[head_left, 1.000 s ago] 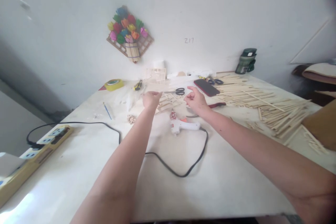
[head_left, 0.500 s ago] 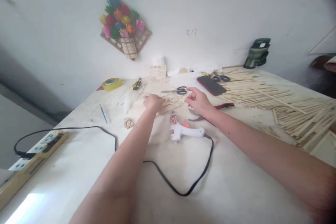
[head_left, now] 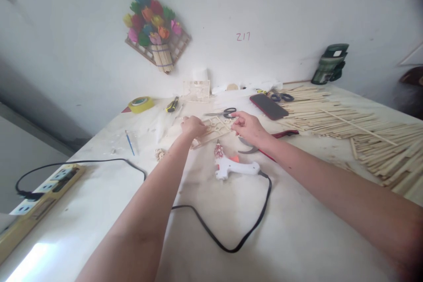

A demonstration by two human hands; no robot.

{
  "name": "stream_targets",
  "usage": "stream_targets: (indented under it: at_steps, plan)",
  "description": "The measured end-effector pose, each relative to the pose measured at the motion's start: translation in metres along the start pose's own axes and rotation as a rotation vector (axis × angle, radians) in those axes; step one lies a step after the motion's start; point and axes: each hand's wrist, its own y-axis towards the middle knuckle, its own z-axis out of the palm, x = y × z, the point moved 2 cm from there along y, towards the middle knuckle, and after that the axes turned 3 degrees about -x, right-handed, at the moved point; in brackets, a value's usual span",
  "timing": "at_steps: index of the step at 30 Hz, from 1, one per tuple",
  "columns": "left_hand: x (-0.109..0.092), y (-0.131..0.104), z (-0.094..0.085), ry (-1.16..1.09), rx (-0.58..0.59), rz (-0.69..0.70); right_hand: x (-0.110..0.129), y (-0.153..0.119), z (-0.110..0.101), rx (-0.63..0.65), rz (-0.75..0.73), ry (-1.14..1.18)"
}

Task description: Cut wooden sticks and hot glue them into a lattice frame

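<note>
My left hand (head_left: 193,128) is closed on the left side of a flat frame of thin wooden sticks (head_left: 216,128). At the frame's right end is my right hand (head_left: 245,125), its fingers curled together; whatever they hold is too small to make out. Small scissors (head_left: 228,113) with black handles lie just behind the frame. In front of it rests a white glue gun (head_left: 236,167) with a speckled nozzle. Red-handled pliers (head_left: 287,133) lie partly under my right forearm.
Wooden sticks (head_left: 357,123) cover the table's right side, beside a phone (head_left: 269,106). Left are yellow tape (head_left: 141,105), a cutter (head_left: 172,105), a blue brush (head_left: 130,142) and a power strip (head_left: 42,194). A black cord (head_left: 231,250) loops in front.
My right hand has shifted slightly left and its fingers have drawn closer together. My left hand stays at the frame. The camera view has moved a little.
</note>
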Motion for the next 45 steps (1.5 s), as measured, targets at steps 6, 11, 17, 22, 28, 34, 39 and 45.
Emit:
stream_targets:
  at_steps: [6,11,17,22,28,34,39,45]
  plan:
    - [0.001,0.000,0.000,-0.010,-0.063,0.006,0.005,-0.004,-0.003,-0.004,-0.005,0.046]
    - [0.002,0.000,-0.001,-0.025,-0.029,0.013,0.006,-0.006,-0.007,-0.001,0.020,0.083]
    - [0.001,0.001,-0.006,0.020,0.021,0.073,0.004,-0.007,-0.009,-0.003,0.076,0.129]
    - [-0.001,-0.002,-0.007,0.025,-0.022,0.090,0.004,-0.008,-0.011,-0.014,0.089,0.148]
    - [-0.002,-0.004,-0.006,0.022,-0.066,0.144,0.003,-0.009,-0.013,-0.022,0.087,0.154]
    - [0.004,0.001,-0.011,-0.063,-0.104,0.106,0.004,-0.009,-0.014,-0.028,0.072,0.154]
    - [0.007,0.004,-0.021,-0.207,-0.230,0.028,0.004,-0.008,-0.017,-0.061,0.096,0.176]
    - [-0.002,-0.002,-0.028,-0.331,-0.216,0.046,0.007,-0.014,-0.020,-0.070,0.117,0.220]
